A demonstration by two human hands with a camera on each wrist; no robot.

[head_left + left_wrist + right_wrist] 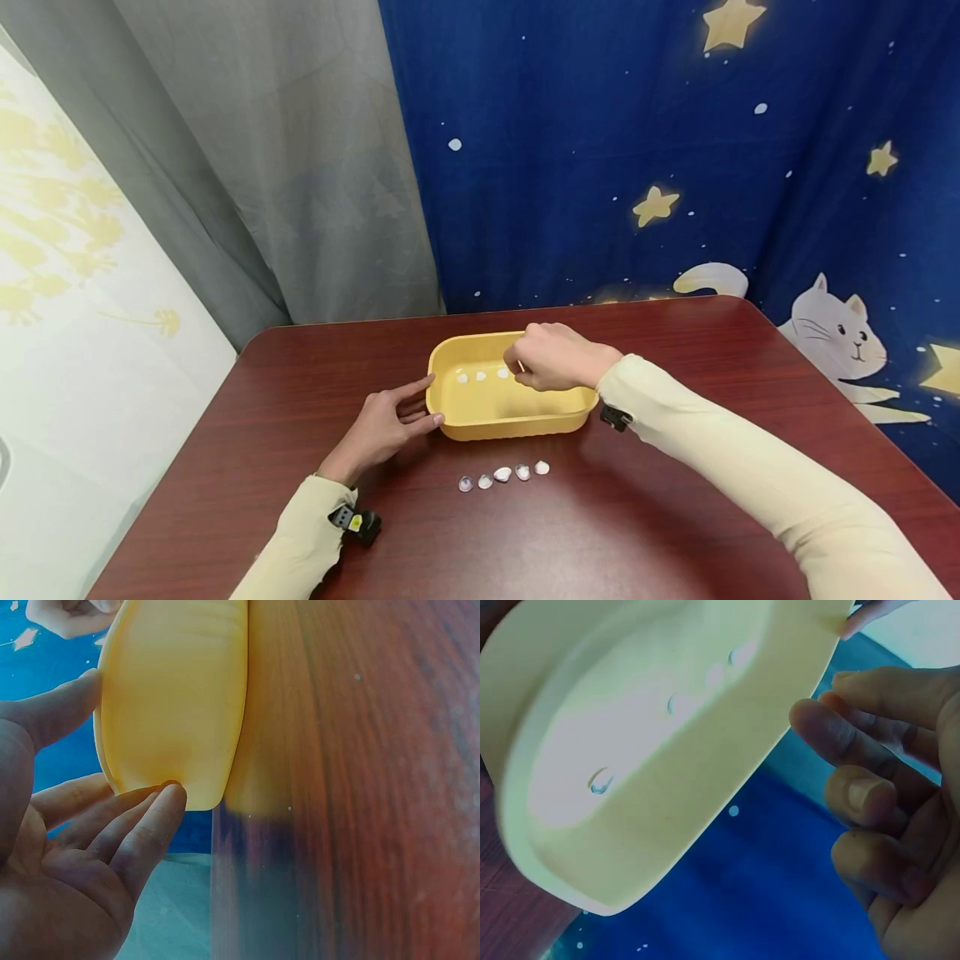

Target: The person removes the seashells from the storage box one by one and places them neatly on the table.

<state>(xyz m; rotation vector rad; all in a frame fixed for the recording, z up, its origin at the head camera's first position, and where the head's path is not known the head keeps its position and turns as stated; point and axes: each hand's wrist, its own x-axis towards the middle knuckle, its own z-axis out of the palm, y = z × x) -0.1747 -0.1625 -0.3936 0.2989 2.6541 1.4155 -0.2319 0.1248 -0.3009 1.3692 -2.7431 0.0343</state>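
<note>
A yellow plastic basin [480, 425] stands on the table, with several small white shells [481, 377] in a row along its floor. At its left end my left hand [386, 423] holds the wall, thumb and fingers on the rim and outer side. My right hand [558, 358] hovers over the basin's right part, covering some of the inside in the head view. From the right wrist, its fingers look loosely bent with nothing visible between them, apart from the nearest shell [600, 781]. Several more shells [502, 474] lie in a row on the table in front of the basin.
The dark red-brown wooden table [637, 517] has rounded far corners. Behind it hang a grey curtain [300, 167] and a blue curtain [562, 167] with stars and a white cat. A white panel [90, 292] with yellow flower prints is at the left.
</note>
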